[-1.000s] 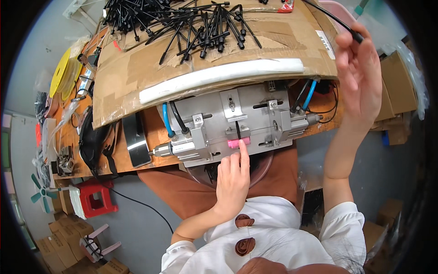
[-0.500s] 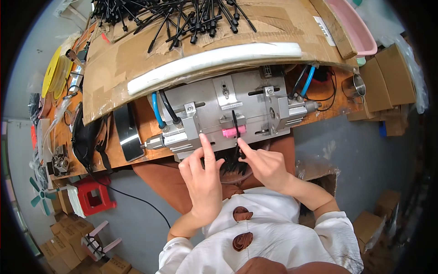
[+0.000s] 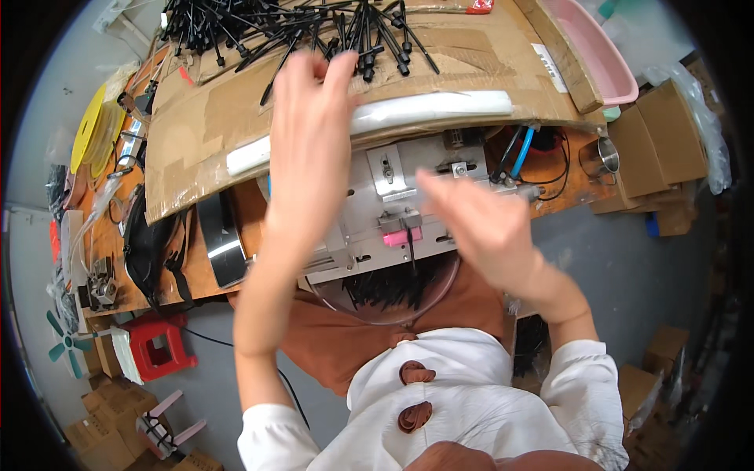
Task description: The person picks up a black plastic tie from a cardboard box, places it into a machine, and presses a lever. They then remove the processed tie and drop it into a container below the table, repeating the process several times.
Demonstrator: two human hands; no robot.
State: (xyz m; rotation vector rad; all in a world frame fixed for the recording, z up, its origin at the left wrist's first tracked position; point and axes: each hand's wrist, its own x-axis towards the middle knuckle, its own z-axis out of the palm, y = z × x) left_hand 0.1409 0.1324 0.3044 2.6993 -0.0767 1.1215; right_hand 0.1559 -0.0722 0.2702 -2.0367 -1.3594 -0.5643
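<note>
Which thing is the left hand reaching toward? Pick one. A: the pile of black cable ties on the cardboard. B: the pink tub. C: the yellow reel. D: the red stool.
A: the left hand is raised with its fingertips at the edge of the pile of black cable ties on the cardboard sheet.

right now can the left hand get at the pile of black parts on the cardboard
Probably yes. The left hand is raised over the cardboard with its fingertips right at the near edge of the black parts, and nothing lies between them.
</note>
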